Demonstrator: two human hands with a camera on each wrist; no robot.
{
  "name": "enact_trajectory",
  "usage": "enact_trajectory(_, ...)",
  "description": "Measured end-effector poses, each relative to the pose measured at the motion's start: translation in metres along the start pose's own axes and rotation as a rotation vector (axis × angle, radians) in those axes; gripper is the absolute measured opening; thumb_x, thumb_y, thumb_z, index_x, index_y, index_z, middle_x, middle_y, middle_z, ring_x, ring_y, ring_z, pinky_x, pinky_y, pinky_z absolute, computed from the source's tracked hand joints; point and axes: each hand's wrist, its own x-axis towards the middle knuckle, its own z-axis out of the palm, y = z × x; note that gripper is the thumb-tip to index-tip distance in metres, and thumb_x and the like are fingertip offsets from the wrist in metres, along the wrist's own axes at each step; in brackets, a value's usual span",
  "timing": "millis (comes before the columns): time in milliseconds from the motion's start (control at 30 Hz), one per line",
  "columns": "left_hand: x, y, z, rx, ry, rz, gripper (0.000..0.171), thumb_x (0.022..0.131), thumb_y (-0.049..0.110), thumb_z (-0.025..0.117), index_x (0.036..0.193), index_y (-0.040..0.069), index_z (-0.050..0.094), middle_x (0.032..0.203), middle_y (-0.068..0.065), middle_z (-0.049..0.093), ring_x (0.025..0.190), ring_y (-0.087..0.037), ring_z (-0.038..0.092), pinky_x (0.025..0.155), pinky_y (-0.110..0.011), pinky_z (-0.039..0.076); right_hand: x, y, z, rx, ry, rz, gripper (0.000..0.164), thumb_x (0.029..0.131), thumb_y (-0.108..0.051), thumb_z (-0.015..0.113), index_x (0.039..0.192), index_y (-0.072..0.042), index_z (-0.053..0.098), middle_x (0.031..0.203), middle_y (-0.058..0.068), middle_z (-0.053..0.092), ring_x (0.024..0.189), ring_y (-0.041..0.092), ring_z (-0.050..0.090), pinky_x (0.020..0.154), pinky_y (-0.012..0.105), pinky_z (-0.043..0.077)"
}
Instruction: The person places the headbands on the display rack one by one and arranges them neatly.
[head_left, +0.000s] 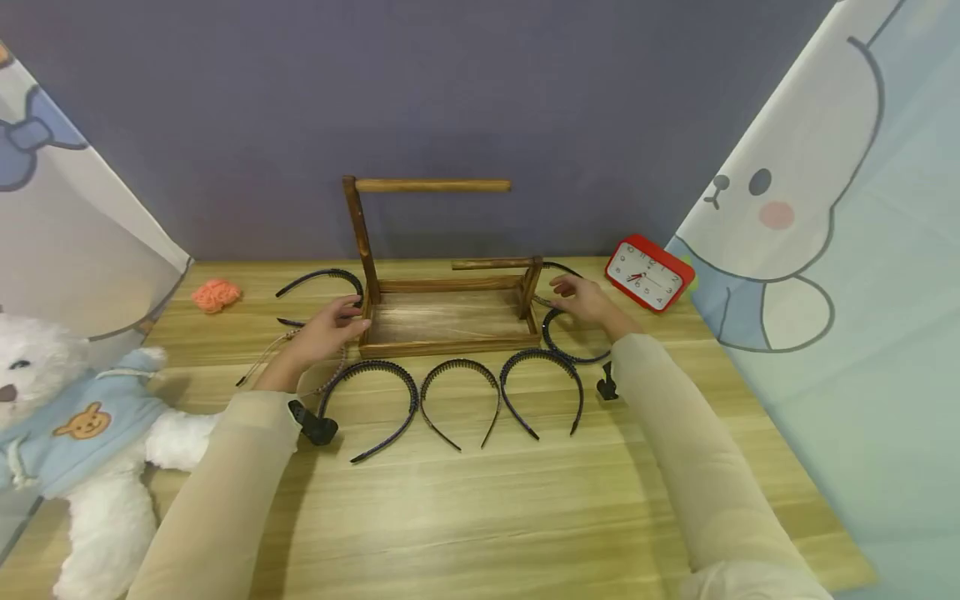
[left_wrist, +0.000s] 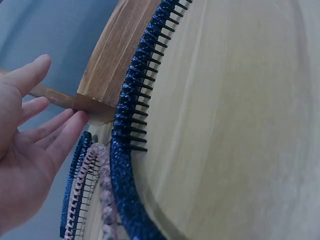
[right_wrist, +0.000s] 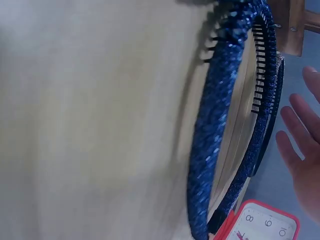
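A brown wooden rack (head_left: 450, 343), a shallow tray with a tall bar and a low bar, stands at the back of the table. My left hand (head_left: 328, 332) is at its left end, fingers extended, fingertips right at the wood in the left wrist view. At the other end, my right hand (head_left: 583, 302) hovers with relaxed, spread fingers beside the low post, holding nothing. Toothed headbands lie all round the rack: a glittery dark blue one (left_wrist: 122, 130) at front left, a thinner pinkish one (head_left: 459, 362) in the middle, another blue one (head_left: 540, 353) beside it, and several near both hands.
A red alarm clock (head_left: 647, 275) stands at the back right, beyond my right hand. An orange puffy ball (head_left: 216, 295) lies at the back left. The white plush bear (head_left: 105, 467) in a blue top sits along the left edge, close to my left sleeve.
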Motion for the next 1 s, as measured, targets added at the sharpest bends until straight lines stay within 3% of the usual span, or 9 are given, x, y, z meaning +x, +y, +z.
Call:
enact_trajectory(500,0.006,-0.006,0.005,-0.002,-0.03,-0.037,0.059,0.102,0.009,0.054,0.149,-0.011,0.025,0.142,-0.034,0.037,0.13,-0.046,0.038,0.103,-0.055,0.037,0.018,0.01,0.004,0.008,-0.106,0.01,0.037,0.095,-0.006,0.063,0.13,0.004,0.055,0.119,0.025,0.061,0.111,0.039,0.057,0.092,0.049,0.046)
enact_trajectory(800,0.007,-0.009,0.007,-0.014,-0.031,-0.025,0.059,0.101,0.007,0.054,0.15,-0.009,0.024,0.144,-0.033,0.036,0.131,-0.046,0.037,0.102,-0.055,0.037,0.025,0.013,0.003,0.009,-0.157,0.005,0.035,0.093,-0.001,0.064,0.127,0.006,0.057,0.117,0.026,0.062,0.111,0.039,0.058,0.092,0.047,0.047)
enact_trajectory(1000,0.006,-0.01,0.006,-0.018,-0.025,-0.053,0.058,0.102,0.006,0.053,0.151,-0.007,0.024,0.144,-0.032,0.036,0.132,-0.045,0.036,0.103,-0.054,0.037,0.029,0.012,0.005,-0.002,-0.184,-0.011,0.036,0.092,-0.001,0.065,0.126,0.007,0.058,0.116,0.026,0.061,0.111,0.039,0.056,0.093,0.048,0.046)
